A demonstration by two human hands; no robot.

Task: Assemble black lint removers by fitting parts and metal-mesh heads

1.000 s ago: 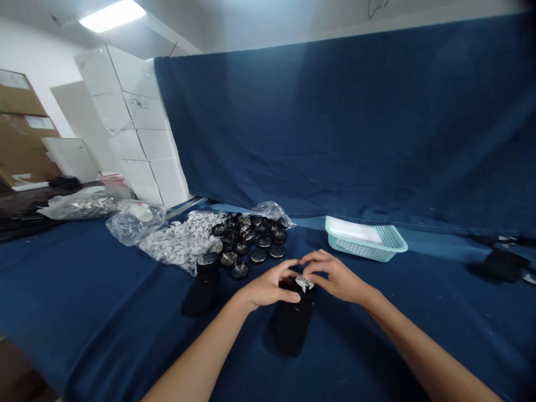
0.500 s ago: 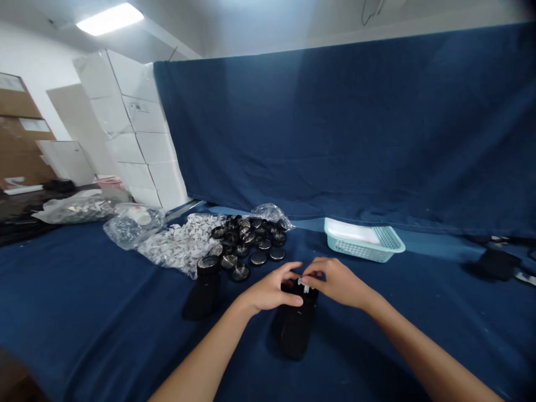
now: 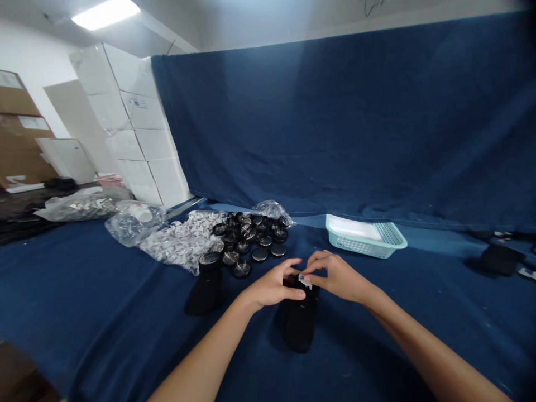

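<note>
A black case (image 3: 300, 326), open at its far end, stands on the blue cloth in front of me. My left hand (image 3: 274, 285) is curled around the top of this case, thumb on the near side and fingers on the far side. Between the thumb and fingertips of my right hand (image 3: 341, 277) is a small white plastic piece (image 3: 306, 282), held at the case's opening. My fingers hide part of the piece and the rim. To the left stands a similar black case (image 3: 205, 293) with a round black cap (image 3: 210, 260) at its top.
Several round black caps (image 3: 260, 254) lie piled beyond my left hand. Beside them, many small white pieces (image 3: 180, 241) are heaped on clear plastic. A light-blue basket (image 3: 364, 245) sits at the back right. White boxes (image 3: 140, 142) are stacked at the left, beside a blue curtain (image 3: 326, 123).
The white piece has tilted and sits a little lower at the case's opening, with my right fingers still on it. My left hand keeps its hold. The view has shifted slightly.
</note>
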